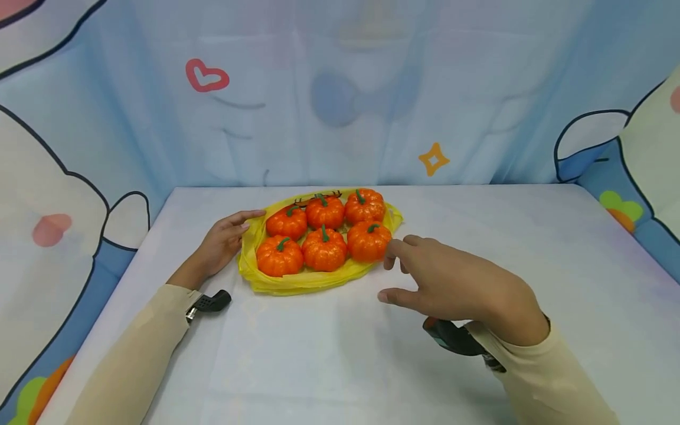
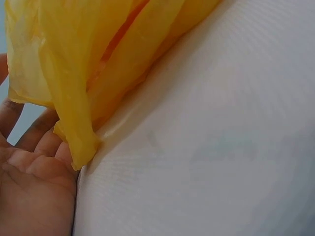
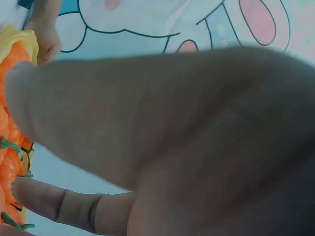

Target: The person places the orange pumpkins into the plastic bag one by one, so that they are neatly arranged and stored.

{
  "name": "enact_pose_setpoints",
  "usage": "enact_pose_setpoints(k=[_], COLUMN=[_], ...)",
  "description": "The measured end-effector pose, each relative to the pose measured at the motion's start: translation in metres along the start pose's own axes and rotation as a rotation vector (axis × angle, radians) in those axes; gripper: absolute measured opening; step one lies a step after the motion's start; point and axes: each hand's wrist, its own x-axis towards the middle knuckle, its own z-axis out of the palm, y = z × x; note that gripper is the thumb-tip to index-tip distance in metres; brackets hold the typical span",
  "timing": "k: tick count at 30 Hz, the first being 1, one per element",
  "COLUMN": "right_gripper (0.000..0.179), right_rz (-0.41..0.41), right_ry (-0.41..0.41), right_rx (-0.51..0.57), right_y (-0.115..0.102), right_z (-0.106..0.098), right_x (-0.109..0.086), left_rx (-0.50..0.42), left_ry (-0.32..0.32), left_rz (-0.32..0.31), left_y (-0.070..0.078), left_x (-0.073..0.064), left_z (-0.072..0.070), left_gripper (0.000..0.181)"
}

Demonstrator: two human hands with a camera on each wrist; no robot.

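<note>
Several shiny orange mini pumpkins (image 1: 324,250) with green stems sit in two rows inside an opened yellow plastic bag (image 1: 287,286) on the table. My left hand (image 1: 223,242) is at the bag's left side, fingers loosely extended along its edge. The left wrist view shows the bag's crumpled plastic (image 2: 78,88) hanging against the fingers, above the open palm (image 2: 39,196). My right hand (image 1: 451,283) hovers at the bag's right front, thumb and fingers spread apart, holding nothing. Its fingertips overlap the front right pumpkin (image 1: 368,243) in the head view. The thumb (image 3: 123,108) fills much of the right wrist view.
A white-covered table (image 1: 297,354) lies beneath everything. Behind it hangs a pale blue cartoon-printed curtain (image 1: 319,141), which also runs along both sides. A black device (image 1: 212,302) is strapped at the left wrist, another (image 1: 454,339) at the right.
</note>
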Motion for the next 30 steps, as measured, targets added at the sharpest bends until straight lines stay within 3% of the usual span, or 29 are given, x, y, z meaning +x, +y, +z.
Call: enact_pose_setpoints(k=[10, 17, 24, 26, 27, 30], right_gripper=[0.04, 0.039, 0.039, 0.045, 0.049, 0.067], right_rz=[-0.035, -0.07, -0.08, -0.089, -0.097, -0.117], right_ry=[0.018, 0.01, 0.041, 0.081, 0.108, 0.223], right_rx=[-0.031, -0.04, -0.106, -0.117, -0.111, -0.085], right_y=[-0.009, -0.017, -0.02, -0.02, -0.02, -0.018], right_z=[0.0, -0.001, 0.0, 0.0, 0.0, -0.003], right_x=[-0.002, 0.0, 0.005, 0.007, 0.008, 0.011], left_rx=[0.02, -0.003, 0.0, 0.069, 0.15, 0.501], left_ry=[0.014, 0.011, -0.002, -0.003, 0.0, 0.04], left_rz=[-0.007, 0.026, 0.033, 0.042, 0.053, 0.12], left_y=[0.003, 0.003, 0.008, 0.017, 0.024, 0.05], left_x=[-0.008, -0.013, -0.01, -0.01, -0.011, -0.02], left_z=[-0.007, -0.01, -0.011, -0.012, -0.012, -0.006], left_gripper=[0.039, 0.037, 0.043, 0.048, 0.05, 0.058])
